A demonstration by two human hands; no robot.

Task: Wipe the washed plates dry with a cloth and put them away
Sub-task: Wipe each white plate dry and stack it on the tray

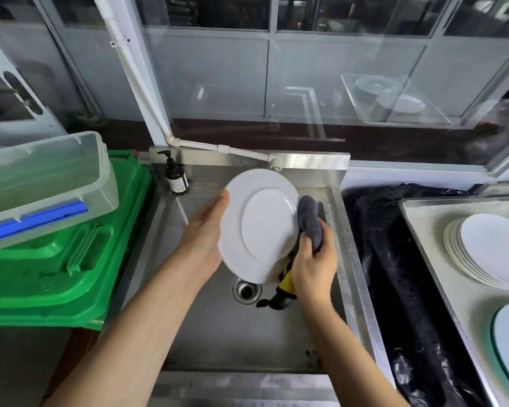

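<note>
— Over the sink (pixel 340 230), between our two hands, we have the white plate (pixel 259 224) tipped up nearly on edge, its underside and foot ring facing us. Where do we stand with it?

— Our left hand (pixel 202 239) props its left rim with the fingers laid out straight against it, thumb tip at the upper edge. Our right hand (pixel 313 264) is clenched around the grey cloth (pixel 309 220), which touches the plate's right rim. So the plate lies dead centre, with both hands about equally near, one at each side.

— And its long way?

— As tilted, it runs from upper right, near the tap end (pixel 275 165), down toward the drain (pixel 246 290). We judge the next wipe has to cross the foot ring leftward, then the plate goes off to the right, where the stack of plates (pixel 482 251) sits on the tray (pixel 423 218), nearer our right hand.

— Anything below the plate?

— Something yellow and black (pixel 281 292) hangs under the right hand; we cannot tell what it is.

— Any writing to read?

— The brown pump bottle (pixel 175 176) at the sink's back left corner has a pale label, but the print is too small for us. The green bin lid (pixel 71 259) carries moulded marks we cannot make out either.
</note>
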